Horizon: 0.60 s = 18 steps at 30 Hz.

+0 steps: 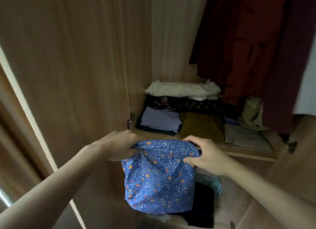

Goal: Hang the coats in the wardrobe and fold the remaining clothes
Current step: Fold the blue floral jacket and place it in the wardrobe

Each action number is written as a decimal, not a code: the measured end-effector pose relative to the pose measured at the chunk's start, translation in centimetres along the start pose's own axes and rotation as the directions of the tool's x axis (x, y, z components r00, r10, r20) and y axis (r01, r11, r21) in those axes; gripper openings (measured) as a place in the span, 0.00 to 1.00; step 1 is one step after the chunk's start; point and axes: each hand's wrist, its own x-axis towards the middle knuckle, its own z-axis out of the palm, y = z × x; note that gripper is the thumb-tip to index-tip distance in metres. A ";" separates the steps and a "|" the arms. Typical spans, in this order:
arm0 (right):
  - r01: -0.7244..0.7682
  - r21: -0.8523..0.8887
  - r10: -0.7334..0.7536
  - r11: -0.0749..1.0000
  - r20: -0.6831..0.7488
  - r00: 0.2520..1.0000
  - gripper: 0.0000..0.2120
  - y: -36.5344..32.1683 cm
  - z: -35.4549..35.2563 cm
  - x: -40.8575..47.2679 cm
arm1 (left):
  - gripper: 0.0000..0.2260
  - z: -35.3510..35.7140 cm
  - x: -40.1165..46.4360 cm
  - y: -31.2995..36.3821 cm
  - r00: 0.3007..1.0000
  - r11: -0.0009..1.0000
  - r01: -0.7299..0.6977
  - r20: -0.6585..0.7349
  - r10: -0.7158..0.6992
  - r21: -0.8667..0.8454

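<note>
A blue, orange-flecked patterned cloth garment (159, 179) is pinched at its top edge by left hand (119, 145) and right hand (206, 157), hanging below the fingers, before the wooden wardrobe shelf (248, 154).

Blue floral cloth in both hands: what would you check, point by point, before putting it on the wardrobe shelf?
1. Both hands holding: left hand and right hand each pinch the top edge of the blue cloth. Ok.
2. Fold finished: the cloth hangs loose below the hands. Not ok.
3. Room on the shelf: a bare strip shows along its front edge, with folded piles behind. Ok.
4. Door out of the way: it stands open on the left. Ok.
5. Red coats clear of the path: they hang at right, over the far end. Ok.
6. Cloth clean and dry: cannot tell.
</note>
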 end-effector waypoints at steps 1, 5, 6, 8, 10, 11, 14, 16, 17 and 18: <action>-0.021 0.081 0.023 0.997 -0.023 0.999 0.17 0.3 0.3 0.7 | 0.19 0.2 0.4 -0.5 1.000 1.000 0.007 0.000 -0.007 -0.027; -0.074 0.306 0.113 0.949 -0.109 0.988 0.21 1.2 1.0 3.7 | 0.20 1.3 2.6 -3.6 1.000 0.980 0.024 0.000 -0.025 -0.197; -0.079 0.329 0.125 0.941 -0.120 0.985 0.22 1.5 1.0 4.5 | 0.23 1.5 3.2 -4.3 1.000 0.969 -0.008 -0.013 0.004 -0.249; -0.086 0.351 0.134 0.933 -0.116 0.984 0.21 2.2 1.1 6.1 | 0.30 1.7 4.5 -4.8 0.998 0.919 -0.060 -0.029 0.053 -0.390; -0.087 0.327 0.130 0.941 -0.112 0.985 0.20 3.0 1.3 7.5 | 0.36 2.3 6.4 -4.0 0.999 0.839 -0.035 -0.030 0.023 -0.543; -0.089 0.309 0.127 0.947 -0.105 0.986 0.20 3.4 1.4 8.3 | 0.37 2.7 7.6 -3.7 1.000 0.796 -0.023 -0.014 0.017 -0.604; -0.088 0.277 0.109 0.957 -0.060 0.992 0.21 4.8 1.2 10.4 | 0.31 4.4 11.5 -3.0 0.993 0.708 0.019 0.094 0.066 -0.706; -0.071 0.274 0.086 0.959 -0.043 0.995 0.22 5.9 0.6 11.7 | 0.26 5.3 13.9 -3.2 0.992 0.691 0.019 0.101 0.078 -0.723; -0.065 0.277 0.080 0.959 -0.044 0.996 0.22 6.6 0.3 12.4 | 0.24 5.7 15.1 -3.3 0.994 0.671 0.009 0.083 0.078 -0.741; -0.061 0.283 0.079 0.957 -0.052 0.996 0.22 7.4 -0.2 13.1 | 0.22 5.8 16.2 -3.4 0.995 0.646 -0.002 0.065 0.079 -0.764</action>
